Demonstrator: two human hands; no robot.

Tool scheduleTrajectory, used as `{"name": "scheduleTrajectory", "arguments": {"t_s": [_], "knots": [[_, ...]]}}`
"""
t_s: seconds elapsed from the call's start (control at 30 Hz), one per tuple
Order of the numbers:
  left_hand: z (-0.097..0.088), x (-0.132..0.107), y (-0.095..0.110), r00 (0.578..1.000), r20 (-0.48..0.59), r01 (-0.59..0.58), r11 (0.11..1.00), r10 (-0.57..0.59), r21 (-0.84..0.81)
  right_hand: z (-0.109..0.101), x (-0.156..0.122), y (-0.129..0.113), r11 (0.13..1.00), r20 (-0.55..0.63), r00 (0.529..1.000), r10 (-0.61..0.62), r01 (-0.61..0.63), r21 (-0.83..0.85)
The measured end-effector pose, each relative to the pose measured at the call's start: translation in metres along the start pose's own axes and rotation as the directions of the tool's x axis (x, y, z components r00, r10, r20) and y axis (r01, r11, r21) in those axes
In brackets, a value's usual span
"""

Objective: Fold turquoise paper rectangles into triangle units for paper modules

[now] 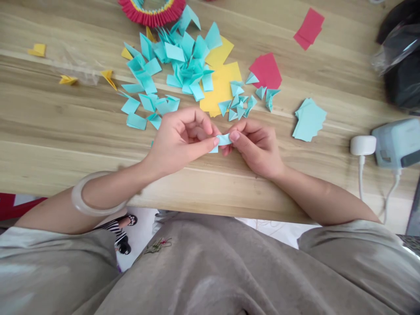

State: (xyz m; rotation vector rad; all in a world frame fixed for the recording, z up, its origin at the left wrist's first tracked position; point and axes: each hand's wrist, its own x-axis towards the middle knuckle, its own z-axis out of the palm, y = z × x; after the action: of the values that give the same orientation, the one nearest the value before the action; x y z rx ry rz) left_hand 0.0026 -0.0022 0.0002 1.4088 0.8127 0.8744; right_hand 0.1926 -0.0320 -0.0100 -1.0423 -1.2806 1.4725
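Both hands meet above the near part of the wooden table (49, 131). My left hand (180, 138) and my right hand (257, 146) each pinch one end of a small folded strip of light blue paper (223, 140). Thumbs and forefingers are pressed on it, the other fingers curled. A pale bangle (85, 197) sits on my left forearm. Just beyond the hands lie several small folded blue triangles (241, 105) and a larger heap of folded blue pieces (177, 65).
Yellow sheets (221, 83), red squares (266, 70), more red paper (309, 27) and a stack of blue squares (309, 119) lie further back. A red and yellow paper ring (152, 11) is at the far edge. A white plug (362, 145) and a grey device (395, 142) sit right.
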Motion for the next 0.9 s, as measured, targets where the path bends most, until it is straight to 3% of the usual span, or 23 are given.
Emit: {"name": "scheduleTrajectory", "arguments": {"t_s": [0.17, 0.27, 0.37, 0.5, 0.67, 0.9], "knots": [[0.0, 0.0, 0.0, 1.0, -0.008, 0.012, 1.0, -0.012, 0.017, -0.001, -0.002, 0.003, 0.994, 0.025, 0.997, -0.074, 0.075, -0.077], [-0.001, 0.001, -0.001, 0.999, -0.032, -0.017, 0.999, 0.018, 0.038, 0.0, -0.006, 0.008, 0.958, -0.001, 0.977, -0.212, 0.208, -0.197], [-0.002, 0.001, -0.004, 0.997, -0.059, -0.052, 0.998, 0.055, 0.047, 0.001, -0.011, 0.01, 0.861, 0.041, 0.911, -0.41, 0.402, -0.312], [-0.001, 0.001, -0.006, 0.993, -0.057, -0.101, 0.993, 0.105, 0.069, 0.002, -0.014, 0.009, 0.645, 0.138, 0.781, -0.609, 0.589, -0.486], [-0.001, 0.001, -0.006, 0.987, -0.031, -0.152, 0.984, 0.156, 0.091, -0.001, -0.016, 0.009, 0.43, 0.249, 0.674, -0.695, 0.668, -0.607], [-0.001, 0.0, -0.002, 0.996, 0.009, -0.09, 0.995, 0.09, 0.039, -0.007, -0.015, 0.009, 0.292, 0.324, 0.58, -0.748, 0.725, -0.624]]}}
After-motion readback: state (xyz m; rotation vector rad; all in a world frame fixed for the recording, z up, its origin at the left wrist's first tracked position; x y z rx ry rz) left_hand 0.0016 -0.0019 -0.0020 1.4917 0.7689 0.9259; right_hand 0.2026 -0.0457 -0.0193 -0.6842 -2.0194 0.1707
